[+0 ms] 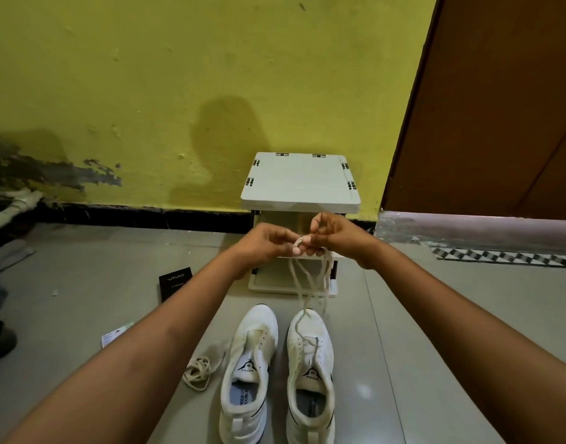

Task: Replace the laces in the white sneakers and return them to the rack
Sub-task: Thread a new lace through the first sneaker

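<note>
Two white sneakers stand side by side on the floor, toes pointing away from me. The left sneaker (248, 363) has no lace in its eyelets. From the right sneaker (310, 363) an off-white lace (308, 283) rises to my raised hands. My left hand (268, 243) and my right hand (336, 237) meet in front of the rack, both pinching a small coil of that lace between their fingertips. A second lace (198, 373) lies bundled on the floor left of the left sneaker. The white shoe rack (299, 184) stands against the yellow wall behind my hands.
A black phone box (175, 283) lies on the floor left of the rack, and a small card (115, 336) sits nearer me. A brown door (499, 107) is at the right. Cloth and pipes (9, 206) clutter the far left.
</note>
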A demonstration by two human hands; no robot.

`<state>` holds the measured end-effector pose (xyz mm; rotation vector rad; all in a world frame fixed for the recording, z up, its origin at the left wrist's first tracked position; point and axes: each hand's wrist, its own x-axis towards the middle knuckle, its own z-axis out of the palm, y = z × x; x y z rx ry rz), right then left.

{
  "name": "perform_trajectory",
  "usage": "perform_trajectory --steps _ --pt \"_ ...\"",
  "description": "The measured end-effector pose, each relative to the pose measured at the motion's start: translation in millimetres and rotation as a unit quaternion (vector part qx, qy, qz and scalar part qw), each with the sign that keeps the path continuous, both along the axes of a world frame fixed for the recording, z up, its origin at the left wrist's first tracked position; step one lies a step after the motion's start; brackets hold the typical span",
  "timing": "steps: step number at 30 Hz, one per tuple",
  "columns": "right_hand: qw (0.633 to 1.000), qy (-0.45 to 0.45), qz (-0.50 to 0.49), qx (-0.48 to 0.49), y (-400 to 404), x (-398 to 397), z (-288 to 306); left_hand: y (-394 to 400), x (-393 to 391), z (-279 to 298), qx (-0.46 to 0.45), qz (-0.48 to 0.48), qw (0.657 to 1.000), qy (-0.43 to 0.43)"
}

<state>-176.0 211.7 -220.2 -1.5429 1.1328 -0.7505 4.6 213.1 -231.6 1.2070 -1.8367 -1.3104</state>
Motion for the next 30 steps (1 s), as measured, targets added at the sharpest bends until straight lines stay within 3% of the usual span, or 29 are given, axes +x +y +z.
perform_trajectory --steps 3,6,10,13,17,18,19,21,23,30 --pt "1.000 0.016 0.002 0.001 0.1 -1.6 -0.7 -2.9 9.5 -3.8 -0.014 0.058 0.998 -0.013" --pt "0.997 0.073 -0.008 0.001 -0.3 -7.7 -7.1 -7.9 21.7 -12.3 -0.013 0.180 0.982 -0.048" --pt "0.994 0.080 -0.066 0.021 -2.0 -19.7 -9.7 -11.6 47.6 -30.9 0.009 0.282 0.943 -0.177" --pt "0.992 0.106 -0.062 0.022 -0.6 -19.0 -9.9 -10.5 61.2 -36.4 0.031 0.241 0.926 -0.290" --pt "0.992 0.116 -0.042 0.009 1.4 -8.1 -6.0 -2.4 57.0 -31.0 0.041 0.106 0.880 -0.461" --pt "0.993 0.109 -0.032 0.009 1.9 -4.3 -4.3 -2.3 52.5 -27.8 0.027 0.084 0.889 -0.449" --pt "0.995 0.099 -0.021 0.011 2.8 0.4 -2.9 -2.1 47.9 -23.8 0.024 0.077 0.923 -0.377" --pt "0.997 0.079 -0.006 0.016 5.2 10.1 -0.5 1.2 34.6 -9.1 0.053 0.074 0.984 -0.153" --pt "0.998 0.063 -0.005 0.017 6.6 18.4 1.4 2.0 23.0 2.5 0.065 0.048 0.996 -0.040" --pt "0.999 0.039 0.009 0.008 6.1 21.1 12.1 1.1 17.6 11.3 0.011 0.051 0.999 -0.005"
